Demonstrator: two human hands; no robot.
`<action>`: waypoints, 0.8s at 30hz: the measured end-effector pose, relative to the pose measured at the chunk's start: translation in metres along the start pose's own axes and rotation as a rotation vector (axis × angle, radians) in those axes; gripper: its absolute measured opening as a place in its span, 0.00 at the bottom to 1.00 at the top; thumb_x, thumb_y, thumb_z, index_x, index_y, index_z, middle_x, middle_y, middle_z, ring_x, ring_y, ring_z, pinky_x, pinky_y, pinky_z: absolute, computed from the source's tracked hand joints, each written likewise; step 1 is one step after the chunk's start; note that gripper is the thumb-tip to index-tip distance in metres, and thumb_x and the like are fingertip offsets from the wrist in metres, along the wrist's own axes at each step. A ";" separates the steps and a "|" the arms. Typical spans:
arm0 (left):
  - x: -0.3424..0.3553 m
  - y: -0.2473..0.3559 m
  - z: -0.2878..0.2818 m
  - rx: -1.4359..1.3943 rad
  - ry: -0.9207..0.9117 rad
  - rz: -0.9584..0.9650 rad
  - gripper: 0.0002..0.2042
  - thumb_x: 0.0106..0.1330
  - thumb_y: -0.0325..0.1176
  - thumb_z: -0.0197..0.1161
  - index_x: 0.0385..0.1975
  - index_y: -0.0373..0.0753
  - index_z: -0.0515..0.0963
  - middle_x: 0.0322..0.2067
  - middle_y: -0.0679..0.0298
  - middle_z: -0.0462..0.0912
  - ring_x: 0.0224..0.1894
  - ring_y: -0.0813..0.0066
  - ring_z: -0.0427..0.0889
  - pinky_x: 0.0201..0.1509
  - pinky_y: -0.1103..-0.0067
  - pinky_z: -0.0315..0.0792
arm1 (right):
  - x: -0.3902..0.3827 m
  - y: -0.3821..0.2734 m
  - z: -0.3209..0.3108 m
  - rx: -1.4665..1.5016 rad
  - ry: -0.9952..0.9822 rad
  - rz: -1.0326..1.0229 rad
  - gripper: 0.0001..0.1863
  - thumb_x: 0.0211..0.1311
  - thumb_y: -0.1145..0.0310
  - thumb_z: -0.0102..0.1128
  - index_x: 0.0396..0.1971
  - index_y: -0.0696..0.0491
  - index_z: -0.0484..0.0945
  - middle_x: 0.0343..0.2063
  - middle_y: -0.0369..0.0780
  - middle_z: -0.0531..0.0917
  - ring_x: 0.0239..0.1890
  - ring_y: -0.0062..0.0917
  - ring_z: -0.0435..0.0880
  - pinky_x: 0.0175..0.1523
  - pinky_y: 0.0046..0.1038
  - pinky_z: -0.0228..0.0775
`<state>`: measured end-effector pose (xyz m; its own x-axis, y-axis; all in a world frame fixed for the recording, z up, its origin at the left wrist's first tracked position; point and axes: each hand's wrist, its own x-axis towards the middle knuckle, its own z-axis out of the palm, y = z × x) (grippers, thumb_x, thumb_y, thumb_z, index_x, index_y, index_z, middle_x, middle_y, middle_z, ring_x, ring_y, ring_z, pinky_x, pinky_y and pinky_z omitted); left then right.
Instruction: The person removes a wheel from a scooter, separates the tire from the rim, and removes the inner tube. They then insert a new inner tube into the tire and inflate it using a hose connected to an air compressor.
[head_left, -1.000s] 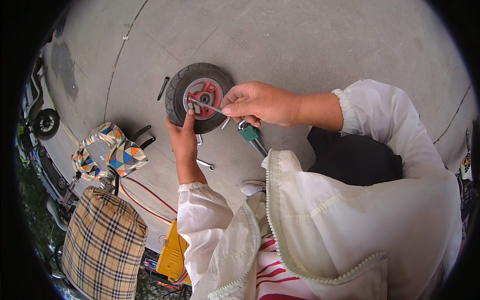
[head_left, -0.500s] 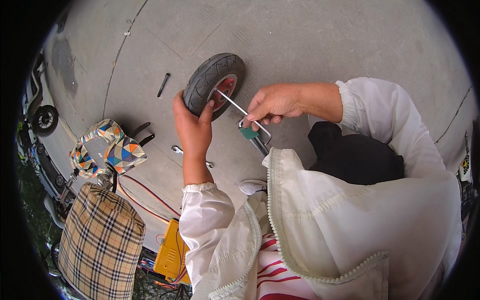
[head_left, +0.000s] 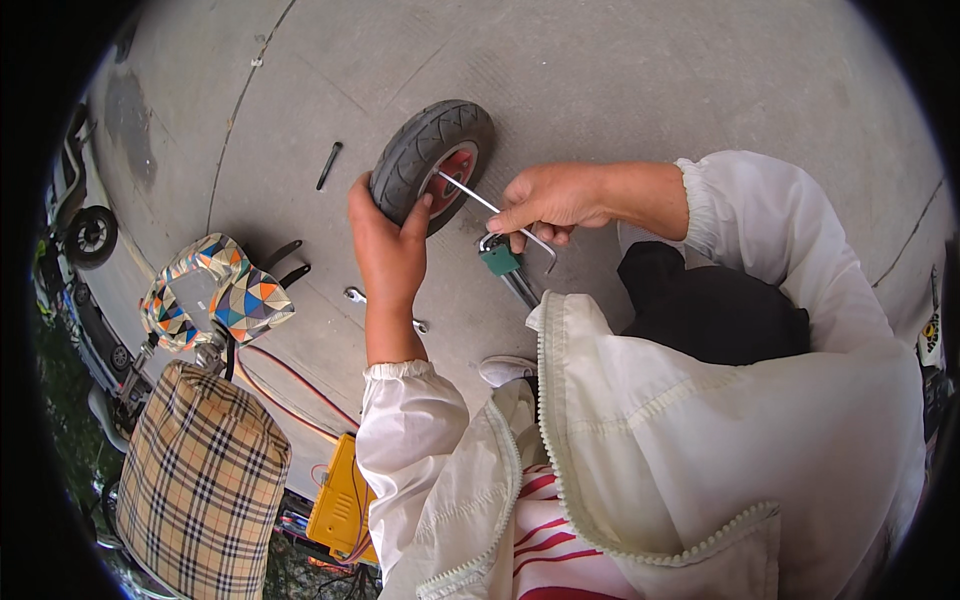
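Observation:
Tilted upright above the concrete, a small black-tyred wheel with a red hub rests in my left hand. That hand's fingers wrap the tyre's near-left side, and the thumb presses by the hub. My right hand is closed on a silver L-shaped hex key. The key's long arm reaches into the hub area; its tip is hard to make out there. Its bent short end sticks out below my right fingers. Just beneath lies a green hex-key holder with dark keys, partly covered by my jacket.
A black bolt lies left of the wheel. A wrench sits partly behind my left forearm. At lower left are a yellow case with cables, a plaid cover and a patterned handlebar cover. My white shoe shows below.
The hex key has turned slightly and its bent end has shifted right. My right hand grips it a little higher. The wheel has moved slightly up and right with my left hand.

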<state>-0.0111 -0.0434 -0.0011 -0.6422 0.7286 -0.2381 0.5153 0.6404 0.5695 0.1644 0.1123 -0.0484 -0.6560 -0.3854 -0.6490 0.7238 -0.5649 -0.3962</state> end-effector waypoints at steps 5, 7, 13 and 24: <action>0.002 -0.001 0.001 -0.012 0.001 0.009 0.31 0.59 0.32 0.73 0.59 0.29 0.66 0.51 0.43 0.76 0.55 0.47 0.77 0.59 0.65 0.71 | 0.002 -0.004 -0.008 0.014 -0.058 -0.084 0.14 0.67 0.61 0.66 0.35 0.58 0.77 0.29 0.38 0.84 0.21 0.12 0.70 0.24 0.18 0.64; 0.003 -0.002 0.001 -0.012 -0.004 0.007 0.31 0.59 0.32 0.72 0.59 0.28 0.66 0.51 0.43 0.76 0.55 0.47 0.77 0.59 0.65 0.71 | 0.004 -0.002 -0.011 -0.053 -0.035 -0.097 0.15 0.68 0.60 0.64 0.36 0.59 0.77 0.30 0.38 0.84 0.22 0.12 0.71 0.25 0.17 0.66; 0.002 0.000 0.001 -0.044 -0.007 -0.024 0.31 0.59 0.33 0.72 0.59 0.28 0.66 0.52 0.42 0.76 0.55 0.47 0.77 0.59 0.65 0.71 | -0.004 -0.007 -0.003 -0.046 -0.017 -0.048 0.16 0.68 0.60 0.63 0.36 0.59 0.77 0.30 0.38 0.84 0.20 0.11 0.70 0.22 0.18 0.63; 0.003 0.000 0.002 -0.035 -0.008 -0.026 0.31 0.59 0.33 0.73 0.59 0.28 0.66 0.52 0.42 0.76 0.55 0.48 0.77 0.59 0.65 0.70 | 0.004 -0.004 -0.011 -0.136 -0.008 -0.035 0.15 0.70 0.58 0.62 0.35 0.57 0.79 0.28 0.39 0.85 0.16 0.10 0.68 0.19 0.17 0.55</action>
<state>-0.0117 -0.0410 -0.0035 -0.6503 0.7141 -0.2590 0.4784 0.6499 0.5905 0.1613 0.1214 -0.0561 -0.6830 -0.3734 -0.6278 0.7221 -0.4745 -0.5034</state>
